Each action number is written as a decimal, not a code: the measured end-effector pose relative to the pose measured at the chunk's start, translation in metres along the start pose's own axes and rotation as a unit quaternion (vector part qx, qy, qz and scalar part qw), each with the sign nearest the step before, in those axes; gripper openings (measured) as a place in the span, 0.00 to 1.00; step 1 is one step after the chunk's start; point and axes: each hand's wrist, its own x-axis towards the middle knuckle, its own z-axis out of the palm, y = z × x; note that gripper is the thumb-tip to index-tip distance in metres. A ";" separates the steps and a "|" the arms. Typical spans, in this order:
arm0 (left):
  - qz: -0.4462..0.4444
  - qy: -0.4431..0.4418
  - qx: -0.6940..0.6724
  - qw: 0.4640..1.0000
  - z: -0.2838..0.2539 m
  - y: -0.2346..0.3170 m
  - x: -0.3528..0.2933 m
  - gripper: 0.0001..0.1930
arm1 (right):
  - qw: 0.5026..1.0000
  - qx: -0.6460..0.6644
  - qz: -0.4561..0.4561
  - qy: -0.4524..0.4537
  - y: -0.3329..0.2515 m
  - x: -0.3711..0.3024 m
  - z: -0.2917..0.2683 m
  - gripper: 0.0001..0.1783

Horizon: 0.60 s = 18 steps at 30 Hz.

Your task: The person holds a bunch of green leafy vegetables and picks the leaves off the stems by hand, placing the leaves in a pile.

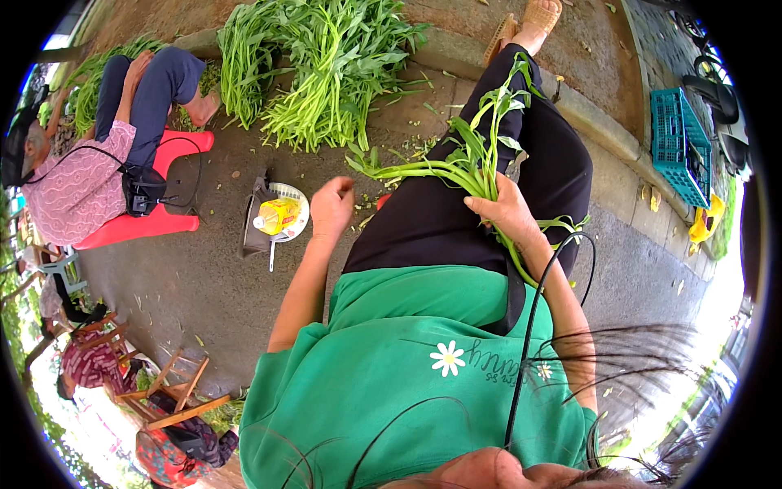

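Note:
My right hand [509, 210] is closed round a bunch of water spinach [440, 169], its leafy tips reaching up past my knees and its stem ends hanging down by my wrist. The bunch lies over my lap, on black trousers [407, 224]. Left of my lap, my left hand [332, 208] is held with the fingers curled in; whatever they may grip is hidden. Small green scraps [371, 201] lie on the ground near it. Farther ahead, a large heap of water spinach [326, 73] rests on the pavement with its pale stems pointing toward me.
At left, another person [90, 183] sits on a red plastic stool [175, 151]. Between us are a grey dustpan [254, 220] and a plate [297, 204] with a yellow-labelled bottle [277, 217]. At right stand a teal crate [678, 147] and a yellow bag [707, 220]. Wooden chairs [183, 391] are lower left.

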 end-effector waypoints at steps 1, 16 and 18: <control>-0.008 0.001 -0.064 0.998 -0.008 0.016 0.007 0.08 | 1.000 -0.005 0.004 0.000 0.000 0.000 0.000 0.21; 0.173 -0.159 -0.087 0.968 0.012 0.171 0.035 0.10 | 1.000 0.023 -0.010 -0.005 0.000 -0.001 -0.001 0.21; 0.166 -0.156 -0.077 0.971 0.014 0.171 0.036 0.09 | 1.000 0.023 -0.005 -0.006 0.000 0.000 -0.001 0.21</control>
